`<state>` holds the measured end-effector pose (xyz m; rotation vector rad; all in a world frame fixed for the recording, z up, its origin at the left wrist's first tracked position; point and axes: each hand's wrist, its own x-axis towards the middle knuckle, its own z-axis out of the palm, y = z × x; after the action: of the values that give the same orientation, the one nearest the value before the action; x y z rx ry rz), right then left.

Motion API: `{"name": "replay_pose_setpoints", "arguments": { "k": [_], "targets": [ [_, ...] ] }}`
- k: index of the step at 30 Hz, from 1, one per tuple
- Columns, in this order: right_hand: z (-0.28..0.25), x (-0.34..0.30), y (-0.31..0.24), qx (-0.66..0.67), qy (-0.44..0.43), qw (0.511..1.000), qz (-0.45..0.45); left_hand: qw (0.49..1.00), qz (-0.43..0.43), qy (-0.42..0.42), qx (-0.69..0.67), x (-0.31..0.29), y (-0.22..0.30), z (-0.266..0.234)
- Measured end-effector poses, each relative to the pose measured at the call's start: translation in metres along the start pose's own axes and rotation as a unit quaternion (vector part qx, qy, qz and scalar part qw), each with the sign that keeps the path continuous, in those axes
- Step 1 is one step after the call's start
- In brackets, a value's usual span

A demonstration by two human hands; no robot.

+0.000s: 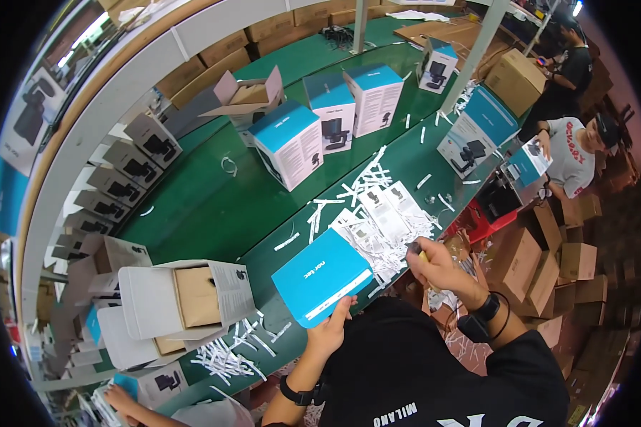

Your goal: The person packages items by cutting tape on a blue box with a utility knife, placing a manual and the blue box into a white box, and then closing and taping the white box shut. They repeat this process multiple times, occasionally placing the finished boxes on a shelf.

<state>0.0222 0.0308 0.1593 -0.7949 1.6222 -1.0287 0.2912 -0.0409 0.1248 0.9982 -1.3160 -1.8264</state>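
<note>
My left hand [330, 331] grips the near edge of a white carton with a blue face [319, 274]. Its thumb lies along the edge and the other fingers are hidden beneath. The carton is tilted over the green bench [256, 245]. To the right, my right hand [440, 265] is closed around a small tool with a dark end [413, 249] and a bit of yellow; its kind is not clear. Between the hands lie several white printed slips [383, 215] amid a heap of narrow white paper strips [377, 260].
Blue-topped boxes [290, 146] stand across the bench. An opened white box [224, 295] with a brown cardboard insert sits at left, beside more paper strips [228, 352]. A co-worker's hand [121, 398] is at lower left. Another person [573, 153] handles a box at right, near stacked cartons [520, 267].
</note>
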Motion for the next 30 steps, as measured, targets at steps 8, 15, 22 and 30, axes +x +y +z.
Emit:
{"name": "replay_pose_setpoints", "arguments": {
  "k": [8,15,22,30],
  "targets": [
    [0.054,0.009,-0.053,-0.134,-0.101,0.961,-0.219,0.999,0.002,0.038,0.024,-0.006,-0.006,0.001],
    [-0.032,0.015,-0.007,-0.309,0.058,0.933,-0.176,0.997,-0.043,0.023,-0.062,-0.003,0.009,0.01],
    [0.032,0.033,-0.044,-0.25,-0.139,0.908,-0.306,0.99,-0.115,-0.02,-0.077,-0.008,0.013,-0.002],
    [0.042,0.064,-0.023,-0.23,-0.176,0.857,-0.426,0.996,-0.084,0.012,-0.022,-0.011,0.008,-0.001]
  ]
}}
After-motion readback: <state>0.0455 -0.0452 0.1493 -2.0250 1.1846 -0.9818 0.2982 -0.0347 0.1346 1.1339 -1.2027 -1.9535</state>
